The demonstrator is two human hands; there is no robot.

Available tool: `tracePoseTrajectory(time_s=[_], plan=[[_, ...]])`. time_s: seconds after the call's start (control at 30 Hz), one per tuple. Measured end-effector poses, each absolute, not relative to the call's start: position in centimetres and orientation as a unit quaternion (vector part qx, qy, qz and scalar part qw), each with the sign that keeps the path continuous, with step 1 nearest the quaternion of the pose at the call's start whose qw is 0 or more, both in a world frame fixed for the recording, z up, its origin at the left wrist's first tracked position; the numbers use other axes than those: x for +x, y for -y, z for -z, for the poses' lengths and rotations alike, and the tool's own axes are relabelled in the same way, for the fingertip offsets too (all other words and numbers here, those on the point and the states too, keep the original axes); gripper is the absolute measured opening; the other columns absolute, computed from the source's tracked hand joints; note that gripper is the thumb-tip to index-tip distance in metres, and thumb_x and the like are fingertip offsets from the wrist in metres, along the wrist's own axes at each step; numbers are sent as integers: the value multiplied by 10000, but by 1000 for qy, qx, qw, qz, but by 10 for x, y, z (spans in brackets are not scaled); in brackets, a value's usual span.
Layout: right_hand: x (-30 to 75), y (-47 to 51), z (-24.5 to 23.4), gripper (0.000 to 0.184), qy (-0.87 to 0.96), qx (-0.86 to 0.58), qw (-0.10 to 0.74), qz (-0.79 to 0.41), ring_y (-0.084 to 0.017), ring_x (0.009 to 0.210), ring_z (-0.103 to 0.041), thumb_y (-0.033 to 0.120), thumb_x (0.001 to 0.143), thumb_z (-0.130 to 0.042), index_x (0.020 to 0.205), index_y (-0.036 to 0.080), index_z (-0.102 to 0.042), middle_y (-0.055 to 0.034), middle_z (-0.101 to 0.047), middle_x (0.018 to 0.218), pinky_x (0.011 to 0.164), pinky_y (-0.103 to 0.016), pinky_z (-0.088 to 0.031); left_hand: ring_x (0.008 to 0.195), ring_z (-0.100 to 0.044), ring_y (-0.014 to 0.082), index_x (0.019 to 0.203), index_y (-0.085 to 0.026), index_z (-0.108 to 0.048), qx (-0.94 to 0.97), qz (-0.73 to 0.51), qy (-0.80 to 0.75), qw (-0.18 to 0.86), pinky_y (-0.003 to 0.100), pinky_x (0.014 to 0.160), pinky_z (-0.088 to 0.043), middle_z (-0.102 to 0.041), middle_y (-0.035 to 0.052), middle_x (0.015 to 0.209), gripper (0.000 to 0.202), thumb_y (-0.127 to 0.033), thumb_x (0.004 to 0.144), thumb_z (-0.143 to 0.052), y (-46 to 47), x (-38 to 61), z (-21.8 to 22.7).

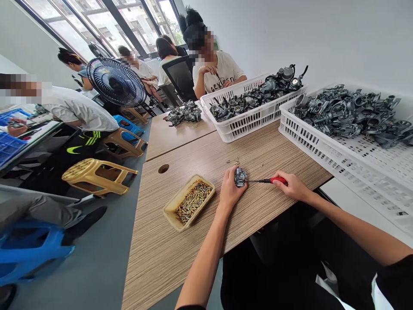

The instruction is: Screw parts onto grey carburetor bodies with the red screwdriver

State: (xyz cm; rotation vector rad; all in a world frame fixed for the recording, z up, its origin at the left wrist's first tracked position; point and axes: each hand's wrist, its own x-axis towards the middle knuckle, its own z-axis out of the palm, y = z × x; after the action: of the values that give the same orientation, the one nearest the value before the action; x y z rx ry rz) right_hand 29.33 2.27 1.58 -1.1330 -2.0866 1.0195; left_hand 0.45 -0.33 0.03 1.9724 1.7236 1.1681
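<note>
On the wooden table (pixel 180 275), my left hand (pixel 229 190) is closed around a small grey metal carburetor body (pixel 240 177). My right hand (pixel 293 186) grips the red and black handle of a screwdriver (pixel 274 180). Its thin shaft points left and its tip meets the side of the carburetor body; the exact contact point is too small to make out. Left of my left hand sits a yellowish plastic tub (pixel 171 211) holding many small brass-coloured parts (pixel 193 202). Several tiny brass pieces (pixel 237 160) lie loose just beyond the carburetor body.
A white crate (pixel 226 131) of carburetors stands at the table's far side, and a larger white crate (pixel 325 148) at the right. More carburetors (pixel 183 113) lie at the far left. A co-worker (pixel 217 71) sits opposite. Stools (pixel 97 172) and a fan (pixel 116 82) are leftward.
</note>
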Motion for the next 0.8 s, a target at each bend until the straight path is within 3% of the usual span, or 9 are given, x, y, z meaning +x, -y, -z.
tracePoseTrajectory(time_s=[0.4, 0.67, 0.8], plan=[[295, -25, -16, 370, 731, -469, 367, -333, -165, 562, -447, 532, 1058, -518, 868, 231, -618, 23, -507, 637, 573, -316, -349, 1254, -664, 286, 1432, -270, -525, 671, -403, -607, 138, 438, 1109, -542, -657, 100, 1356, 641, -251, 850, -791, 3, 5, 0], [296, -20, -16, 369, 735, -510, 369, -250, -200, 556, -551, 550, 1060, -484, 915, 238, -618, 4, -594, 634, 583, -317, -398, 1240, -674, 290, 1432, -226, -540, 636, -415, -635, 137, 433, 1093, -545, -681, 120, 1364, 667, -279, 823, -807, 0, 6, 1], [296, -21, -10, 346, 771, -521, 327, -166, -242, 641, -649, 527, 1057, -489, 980, 229, -648, -42, -706, 730, 637, -334, -447, 1197, -687, 267, 1379, -195, -584, 608, -452, -631, 166, 394, 1079, -540, -707, 116, 1323, 652, -295, 781, -823, -2, 7, -2]])
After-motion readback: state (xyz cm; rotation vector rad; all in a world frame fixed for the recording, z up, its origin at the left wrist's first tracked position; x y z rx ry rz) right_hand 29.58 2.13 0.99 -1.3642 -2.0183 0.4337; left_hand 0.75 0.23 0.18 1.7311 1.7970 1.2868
